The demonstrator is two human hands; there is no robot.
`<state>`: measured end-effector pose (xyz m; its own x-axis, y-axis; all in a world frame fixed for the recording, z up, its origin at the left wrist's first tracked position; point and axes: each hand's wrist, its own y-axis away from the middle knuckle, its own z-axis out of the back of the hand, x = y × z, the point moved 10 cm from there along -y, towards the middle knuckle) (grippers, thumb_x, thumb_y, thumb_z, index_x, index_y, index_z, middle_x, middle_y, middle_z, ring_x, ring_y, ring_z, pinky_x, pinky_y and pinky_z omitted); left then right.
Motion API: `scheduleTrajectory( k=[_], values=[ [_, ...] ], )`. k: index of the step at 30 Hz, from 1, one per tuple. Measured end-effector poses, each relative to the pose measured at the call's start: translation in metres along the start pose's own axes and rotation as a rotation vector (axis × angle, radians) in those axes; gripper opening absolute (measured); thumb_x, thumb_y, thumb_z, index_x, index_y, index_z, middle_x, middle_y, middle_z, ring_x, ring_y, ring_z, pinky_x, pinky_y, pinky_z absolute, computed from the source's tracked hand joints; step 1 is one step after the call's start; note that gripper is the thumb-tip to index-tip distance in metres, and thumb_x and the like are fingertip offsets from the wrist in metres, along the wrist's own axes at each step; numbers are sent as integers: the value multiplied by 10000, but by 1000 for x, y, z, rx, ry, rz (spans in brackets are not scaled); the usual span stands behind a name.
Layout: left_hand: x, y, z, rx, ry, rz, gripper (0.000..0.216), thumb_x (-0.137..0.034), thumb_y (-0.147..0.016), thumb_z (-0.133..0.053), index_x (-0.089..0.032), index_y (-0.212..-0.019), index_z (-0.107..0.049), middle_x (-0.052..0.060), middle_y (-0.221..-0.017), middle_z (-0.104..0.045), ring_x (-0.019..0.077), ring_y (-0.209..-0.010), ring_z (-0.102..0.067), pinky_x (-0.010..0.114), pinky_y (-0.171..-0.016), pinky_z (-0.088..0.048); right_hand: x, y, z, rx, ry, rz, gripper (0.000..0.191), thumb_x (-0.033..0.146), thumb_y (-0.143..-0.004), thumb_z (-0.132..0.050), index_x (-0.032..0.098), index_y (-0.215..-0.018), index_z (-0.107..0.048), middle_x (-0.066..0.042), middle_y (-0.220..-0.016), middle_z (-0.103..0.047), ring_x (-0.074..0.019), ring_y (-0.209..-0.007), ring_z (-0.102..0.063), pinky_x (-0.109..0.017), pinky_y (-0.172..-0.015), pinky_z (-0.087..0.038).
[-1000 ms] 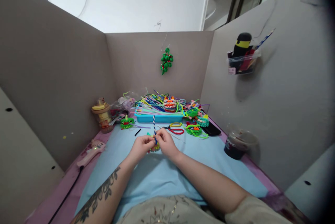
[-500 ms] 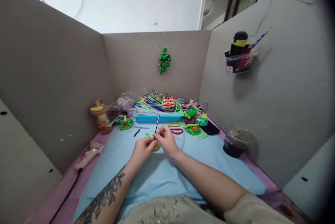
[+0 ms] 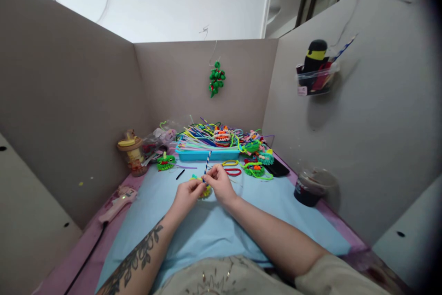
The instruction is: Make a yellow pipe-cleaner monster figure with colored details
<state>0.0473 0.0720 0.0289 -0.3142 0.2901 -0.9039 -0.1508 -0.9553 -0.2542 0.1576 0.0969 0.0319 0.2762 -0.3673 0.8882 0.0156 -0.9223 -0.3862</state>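
Note:
Both hands meet over the light blue mat (image 3: 276,212). My left hand (image 3: 186,194) is closed in a pinch on a small yellow-green pipe-cleaner figure (image 3: 206,190), mostly hidden by the fingers. My right hand (image 3: 220,184) is closed on a blue-and-white striped pipe cleaner (image 3: 207,162) that rises up and away from the figure. The two hands touch at the fingertips.
A turquoise tray (image 3: 207,153) of coloured pipe cleaners stands at the back, with finished figures, red and yellow scissors (image 3: 232,168), a black phone (image 3: 279,169), a jar (image 3: 133,152), a pink glue gun (image 3: 119,197) and a dark lidded cup (image 3: 309,189) around. Grey partition walls enclose the desk.
The striped pipe cleaner has tilted slightly to the right and the hands have shifted a little; the view has also moved slightly.

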Motion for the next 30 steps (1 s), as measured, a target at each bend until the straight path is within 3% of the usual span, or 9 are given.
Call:
scheduleTrajectory(
  k=[4, 11, 15, 18, 20, 23, 28, 30],
  values=[
    [12, -3, -5, 44, 332, 124, 432, -453, -636, -677, -118, -906, -641, 47, -712, -652, 131, -576, -552, 208, -492, -383, 3, -2, 1, 15, 16, 3, 257, 243, -656, -632, 217, -692, -379, 63, -614, -495, -107, -554, -493, -230, -535, -408],
    [23, -2, -7, 59, 573, 231, 427, -334, -552, -784, -120, -874, -604, 37, -661, -655, 128, -601, -586, 228, -591, -422, 1, 0, -7, 110, 115, 19, 218, 273, -695, -621, 215, -773, -426, 40, -637, -535, -134, -577, -527, -264, -560, -438],
    [28, 0, -6, 70, 627, 278, 365, -329, -560, -781, -115, -820, -640, 63, -715, -657, 141, -647, -591, 251, -630, -432, 44, 9, -2, 69, 549, 390, 135, 208, -770, -549, 224, -900, -583, -54, -933, -593, -208, -907, -535, -388, -829, -414],
    [23, 2, -10, 166, 633, 272, 294, -330, -587, -765, -107, -744, -655, 63, -712, -634, 131, -644, -567, 236, -607, -419, 65, 22, -20, 238, 831, 662, 233, 168, -784, -543, 301, -944, -648, -41, -1140, -566, -248, -1152, -407, -443, -964, -301],
    [20, 5, -14, 245, 629, 281, 261, -323, -608, -753, -109, -719, -652, 48, -682, -612, 112, -611, -541, 218, -567, -395, 67, 26, -25, 314, 909, 734, 249, 166, -797, -542, 333, -940, -658, -13, -1186, -565, -252, -1224, -343, -453, -977, -277],
    [19, 7, -17, 280, 608, 295, 239, -320, -630, -736, -113, -712, -650, 26, -631, -583, 90, -559, -502, 207, -527, -360, 64, 25, -24, 353, 920, 743, 223, 185, -814, -539, 333, -927, -661, -6, -1125, -614, -247, -1228, -357, -469, -980, -263],
    [12, 5, -14, 221, 557, 229, 246, -336, -652, -709, -101, -681, -644, 7, -580, -551, 79, -523, -462, 211, -512, -336, 55, 15, -22, 355, 821, 683, 204, 173, -824, -521, 303, -901, -657, -1, -832, -685, -214, -1058, -515, -475, -995, -266],
    [11, 3, -11, 180, 556, 212, 252, -337, -637, -716, -100, -651, -631, 7, -575, -552, 80, -520, -461, 212, -512, -339, 56, 11, -23, 340, 758, 660, 258, 145, -817, -496, 291, -975, -637, -16, -901, -679, -218, -1087, -502, -470, -978, -311]
  ],
)
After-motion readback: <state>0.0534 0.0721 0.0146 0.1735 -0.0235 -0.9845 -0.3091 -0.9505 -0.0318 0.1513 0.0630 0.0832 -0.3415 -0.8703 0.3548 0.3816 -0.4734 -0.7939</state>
